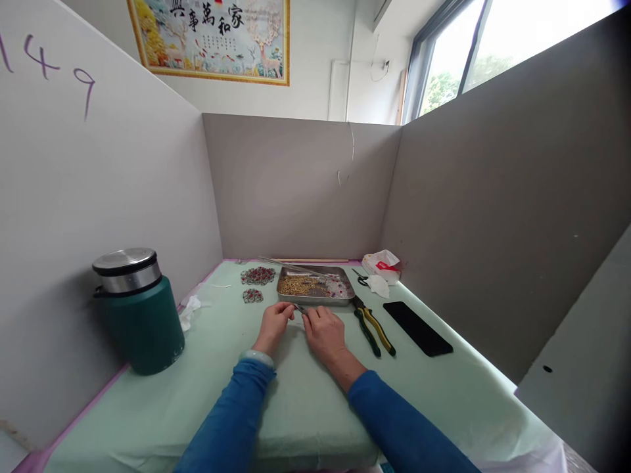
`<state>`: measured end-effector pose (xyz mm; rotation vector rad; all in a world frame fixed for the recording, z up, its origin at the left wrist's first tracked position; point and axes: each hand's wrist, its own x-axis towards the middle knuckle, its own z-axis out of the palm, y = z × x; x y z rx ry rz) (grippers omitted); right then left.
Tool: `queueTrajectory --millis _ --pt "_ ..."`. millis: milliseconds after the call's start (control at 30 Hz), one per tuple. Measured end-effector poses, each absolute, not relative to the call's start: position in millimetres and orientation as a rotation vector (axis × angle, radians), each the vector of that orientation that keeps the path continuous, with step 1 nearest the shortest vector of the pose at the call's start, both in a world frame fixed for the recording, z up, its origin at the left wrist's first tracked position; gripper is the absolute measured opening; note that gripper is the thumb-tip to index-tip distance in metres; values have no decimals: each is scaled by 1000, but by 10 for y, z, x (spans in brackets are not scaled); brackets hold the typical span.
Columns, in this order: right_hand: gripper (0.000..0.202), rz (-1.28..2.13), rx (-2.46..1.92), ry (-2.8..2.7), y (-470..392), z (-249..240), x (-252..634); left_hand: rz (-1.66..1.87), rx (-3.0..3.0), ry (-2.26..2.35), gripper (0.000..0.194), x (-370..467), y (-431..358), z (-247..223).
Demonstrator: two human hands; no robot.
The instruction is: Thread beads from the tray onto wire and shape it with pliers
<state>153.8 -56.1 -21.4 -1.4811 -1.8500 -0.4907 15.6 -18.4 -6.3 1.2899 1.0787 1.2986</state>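
Note:
My left hand (pixel 276 323) is closed in a pinch, its fingertips close to those of my right hand. What it pinches is too small to make out. My right hand (pixel 325 332) is closed around a small metal tool (pixel 301 309), whose tip points toward the left fingertips; its exact kind is hidden by the fingers. Just beyond both hands lies a metal tray (pixel 315 302) with gold-coloured bits (pixel 298 284) and small coloured pieces in it. Two piles of red and silver beaded pieces, a larger one (pixel 257 276) and a smaller one (pixel 253 296), lie left of the tray.
Pliers with green and yellow handles (pixel 375 328) and a black phone (pixel 418 328) lie to the right. Small scissors (pixel 361 278), white tissue (pixel 378 286) and a tissue pack (pixel 382 264) are behind them. A green flask (pixel 140 322) stands left. Grey partitions (pixel 300 187) enclose the table.

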Motion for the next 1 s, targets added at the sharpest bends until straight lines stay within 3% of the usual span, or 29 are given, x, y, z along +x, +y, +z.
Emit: queueTrajectory --millis 233,400,700,1000 --pt "35 326 -1307 -1651 -513 -194 1617 1250 1185 794 35 172 -244 21" --pt "37 589 -1185 -1573 -495 -198 1631 1200 1108 668 33 159 -267 51" --pt "36 618 -1167 -1584 -530 -201 1542 1144 1084 576 25 175 -285 50" --pt "28 231 -1209 -1715 -588 -160 1522 1106 1062 551 24 161 -305 67"
